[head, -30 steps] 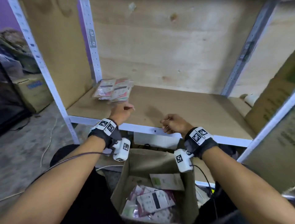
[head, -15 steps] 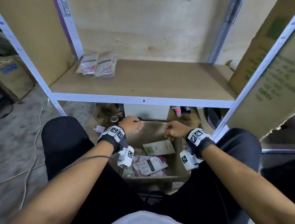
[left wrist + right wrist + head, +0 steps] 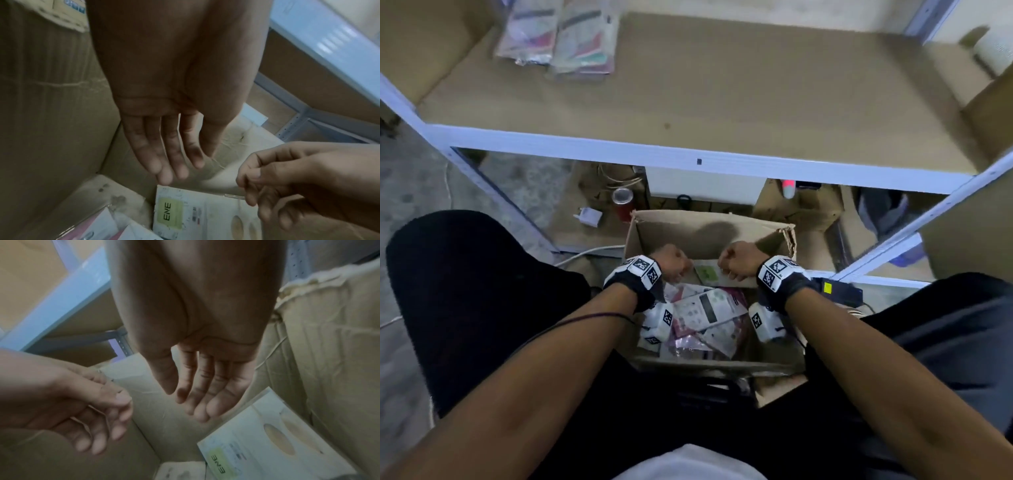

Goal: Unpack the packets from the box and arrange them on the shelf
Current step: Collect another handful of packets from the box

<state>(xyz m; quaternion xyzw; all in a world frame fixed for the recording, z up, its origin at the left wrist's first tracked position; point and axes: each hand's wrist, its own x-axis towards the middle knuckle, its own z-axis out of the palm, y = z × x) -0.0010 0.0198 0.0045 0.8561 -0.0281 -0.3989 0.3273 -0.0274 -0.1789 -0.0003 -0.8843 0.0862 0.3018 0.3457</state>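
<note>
An open cardboard box (image 3: 709, 229) stands on the floor between my knees, with several packets (image 3: 707, 308) lying inside. A white packet with a green label (image 3: 179, 212) (image 3: 261, 447) lies near the box's far wall. My left hand (image 3: 673, 262) (image 3: 170, 155) hangs inside the box above that packet, fingers straight and empty. My right hand (image 3: 736, 262) (image 3: 201, 395) hangs beside it, also empty with relaxed fingers. Two packets (image 3: 558, 34) lie at the back left of the wooden shelf (image 3: 722, 92).
The white metal shelf rail (image 3: 688, 161) crosses just above the box. Under the shelf are a white box (image 3: 705, 186), a red can (image 3: 623, 202) and a white plug (image 3: 589, 216). A cardboard carton (image 3: 993, 205) leans at the right.
Both hands have come down from the shelf edge into the box. My view has tilted down toward the box; the two packets stay on the shelf.
</note>
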